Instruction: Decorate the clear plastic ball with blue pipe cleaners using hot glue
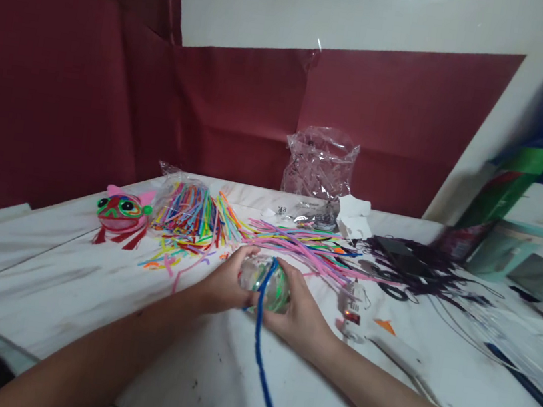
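Note:
Between my two hands is a clear round ball (253,269) with green strips on its surface. My left hand (230,282) wraps its left side, and my right hand (296,315) wraps its right side. A blue pipe cleaner (262,364) runs over the front of the ball and hangs down toward me, its top lying against the ball. Fingers of both hands are partly hidden behind the ball. To the left stands a finished-looking pink animal-head ornament (122,213) with green features, black eyes and red tassels.
Pipe cleaners in many colours (193,216) lie behind my hands, with pink ones (305,252) stretching right. Near my right hand stands a white glue gun (353,309). Black cords (409,263), scissors (390,291), a clear plastic bag (320,163) and a pale green container (502,249) are farther off.

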A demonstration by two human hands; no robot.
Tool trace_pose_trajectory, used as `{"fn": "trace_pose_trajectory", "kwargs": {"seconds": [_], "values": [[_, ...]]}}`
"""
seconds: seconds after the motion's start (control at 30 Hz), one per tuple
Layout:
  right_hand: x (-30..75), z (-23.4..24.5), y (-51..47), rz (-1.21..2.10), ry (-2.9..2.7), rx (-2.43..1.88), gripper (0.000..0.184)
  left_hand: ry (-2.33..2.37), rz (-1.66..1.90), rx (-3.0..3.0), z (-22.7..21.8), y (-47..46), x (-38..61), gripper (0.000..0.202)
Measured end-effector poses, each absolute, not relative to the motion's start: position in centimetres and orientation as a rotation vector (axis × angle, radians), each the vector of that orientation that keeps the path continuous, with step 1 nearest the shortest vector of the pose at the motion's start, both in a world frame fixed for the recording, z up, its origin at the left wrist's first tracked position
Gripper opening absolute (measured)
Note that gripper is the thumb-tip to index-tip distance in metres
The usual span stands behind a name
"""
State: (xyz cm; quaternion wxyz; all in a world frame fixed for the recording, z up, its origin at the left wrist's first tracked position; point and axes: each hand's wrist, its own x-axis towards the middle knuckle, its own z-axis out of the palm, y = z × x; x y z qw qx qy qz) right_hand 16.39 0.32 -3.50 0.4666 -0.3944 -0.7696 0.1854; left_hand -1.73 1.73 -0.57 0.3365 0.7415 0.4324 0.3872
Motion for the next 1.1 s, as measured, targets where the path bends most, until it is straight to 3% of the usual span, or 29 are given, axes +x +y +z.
{"fn": "trace_pose_trajectory", "kwargs": {"seconds": [0.23,0.47,0.87,1.03,1.1], "values": [[17.2,-2.7,1.2,0.777,-1.656,-0.958,0.034,1.068,0.865,2.098,0.9,2.0,-3.2,0.078],[17.3,-2.7,1.6,0.881,-1.617,-0.991,0.042,0.999,0.778,2.279,0.6,2.1,-3.0,0.083],[17.3,-3.1,1.6,0.790,-1.657,-0.980,0.044,1.015,0.821,2.051,0.4,2.3,-3.0,0.087],[17.1,-3.1,1.3,0.708,-1.684,-1.012,0.041,0.955,0.833,1.997,0.3,2.1,-3.0,0.069],[17.0,-3.0,1.1,0.688,-1.708,-0.996,0.041,0.969,0.855,2.016,0.3,2.0,-2.8,0.074]]}}
